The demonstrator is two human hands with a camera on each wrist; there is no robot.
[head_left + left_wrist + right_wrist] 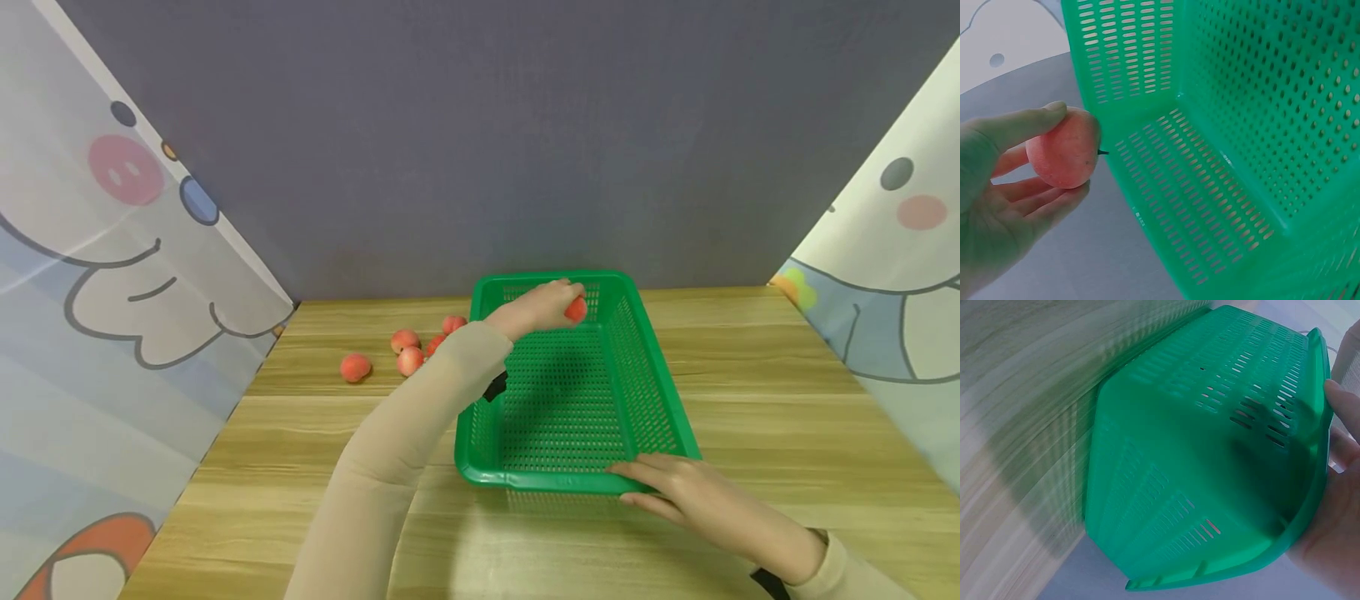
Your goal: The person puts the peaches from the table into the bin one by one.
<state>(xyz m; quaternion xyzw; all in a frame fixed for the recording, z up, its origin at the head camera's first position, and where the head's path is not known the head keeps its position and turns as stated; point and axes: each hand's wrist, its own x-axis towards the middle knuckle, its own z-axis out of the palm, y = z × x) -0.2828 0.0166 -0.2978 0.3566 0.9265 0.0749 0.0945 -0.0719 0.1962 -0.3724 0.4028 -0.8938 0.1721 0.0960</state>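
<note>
A peach [1066, 150] with a short dark stem is gripped between the thumb and fingers of my left hand [542, 307]. That hand is over the far part of a green plastic basket [667, 392], above its floor. In the left wrist view, the left hand [1007, 187] has its thumb on top of the peach and fingers beneath. My right hand [693, 496] holds the basket's near right corner, its thumb outside the rim and fingers over it. The right wrist view shows the right hand [1335, 506] at the rim, partly cut off.
Several more peaches [410, 361] lie on the wooden table [300, 467] left of the basket, some partly hidden by my left arm. A grey wall [480, 150] stands behind the table. Cartoon-printed curtains [60, 250] hang on both sides.
</note>
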